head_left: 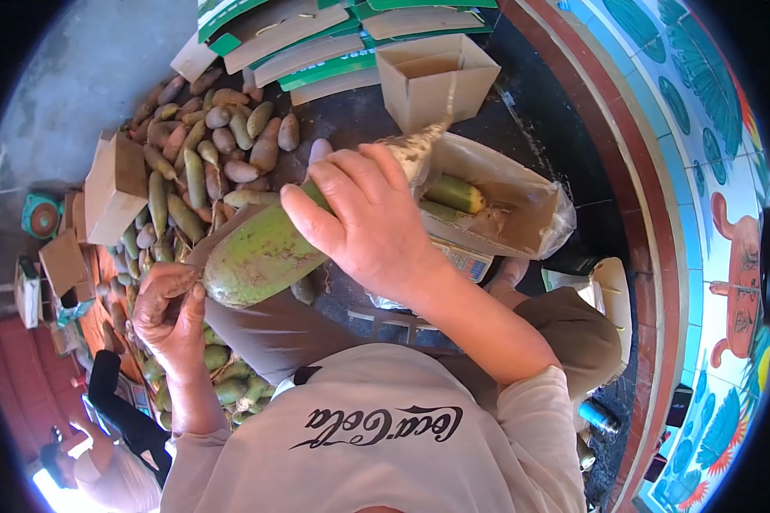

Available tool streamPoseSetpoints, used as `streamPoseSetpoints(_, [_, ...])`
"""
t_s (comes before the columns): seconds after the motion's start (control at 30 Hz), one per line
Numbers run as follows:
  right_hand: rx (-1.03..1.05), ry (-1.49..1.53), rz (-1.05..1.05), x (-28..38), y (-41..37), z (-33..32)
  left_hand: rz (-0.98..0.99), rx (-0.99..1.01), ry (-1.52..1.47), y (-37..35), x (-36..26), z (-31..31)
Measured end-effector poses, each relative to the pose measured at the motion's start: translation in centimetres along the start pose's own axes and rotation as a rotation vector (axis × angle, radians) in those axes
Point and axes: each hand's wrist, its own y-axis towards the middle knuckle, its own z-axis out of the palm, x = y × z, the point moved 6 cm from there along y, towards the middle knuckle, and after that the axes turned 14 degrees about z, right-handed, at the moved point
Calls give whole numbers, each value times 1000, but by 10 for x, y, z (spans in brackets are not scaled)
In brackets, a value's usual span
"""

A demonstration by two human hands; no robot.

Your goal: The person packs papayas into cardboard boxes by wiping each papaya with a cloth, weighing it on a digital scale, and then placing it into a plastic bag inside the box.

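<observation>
A large green radish (265, 255) lies slanted above my lap, its rounded green end at the lower left and its pale, soil-marked root tapering to the upper right. My right hand (364, 214) is wrapped over its upper middle. At the rounded end, my left hand (169, 308) has thumb and fingertips pinched together, close against the skin; what they pinch is too small to tell. Right of my right hand, an open cardboard box (530, 227) with a clear plastic liner holds green radishes (455, 194). Under that box, part of a scale (466, 261) shows.
A big heap of radishes (222, 141) spreads along the left. A small open carton (441, 81) and stacked green-and-white flattened boxes (334, 64) stand ahead. Another carton (118, 190) rests by the heap. Another person (103, 466) is at the lower left.
</observation>
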Motion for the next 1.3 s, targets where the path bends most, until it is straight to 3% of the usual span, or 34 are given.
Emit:
streamPoseSetpoints(0.13, [76,-152,46,-28,-9,-26,-13,145,-141,20,4,49])
streamPoseSetpoints(0.23, [203,-245,107,-55,-15,-45,-181,201,-342,23,30,96])
streamPoseSetpoints(0.33, [325,-186,352,-77,-10,-80,-180,243,-304,15,55,151])
streamPoseSetpoints(0.43, [384,-246,476,-101,-3,-109,-289,538,27,26,96,166])
streamPoseSetpoints(0.53, [352,59,714,-129,-6,-123,250,539,394,38,71,182])
streamPoseSetpoints(0.57, [315,237,829,-135,-14,-122,299,489,332,39,64,192])
streamPoseSetpoints(0.63, [424,355,863,-153,-25,-114,470,531,245,32,48,211])
streamPoseSetpoints(0.77, [623,503,1124,-184,-51,-87,494,827,25,-7,27,259])
streamPoseSetpoints(0.9, [959,207,1007,-220,-96,-38,606,1050,201,-41,46,289])
streamPoseSetpoints(1.13, [1421,-109,954,-262,-140,32,467,1058,160,-46,59,289])
streamPoseSetpoints(1.3, [1576,-378,846,-283,-180,53,480,1081,153,-51,61,292])
